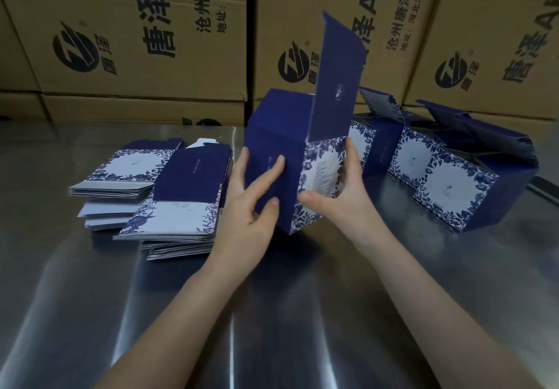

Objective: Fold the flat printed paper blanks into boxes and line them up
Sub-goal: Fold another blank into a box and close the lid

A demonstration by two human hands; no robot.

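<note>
A dark blue box with white floral panels (290,134) stands tilted on the steel table, its lid flap raised straight up. My left hand (257,195) lies against its blue side with the fingers straight. My right hand (341,188) holds the floral side, thumb in front and fingers round the right edge. Left of it lie stacks of flat printed blanks (169,195). To the right, several folded boxes (447,182) stand in a row with open lids.
The steel table (272,313) stretches toward me with bare reflective surface. Large brown cartons with black print (136,40) are stacked along the back, close behind the boxes and blanks.
</note>
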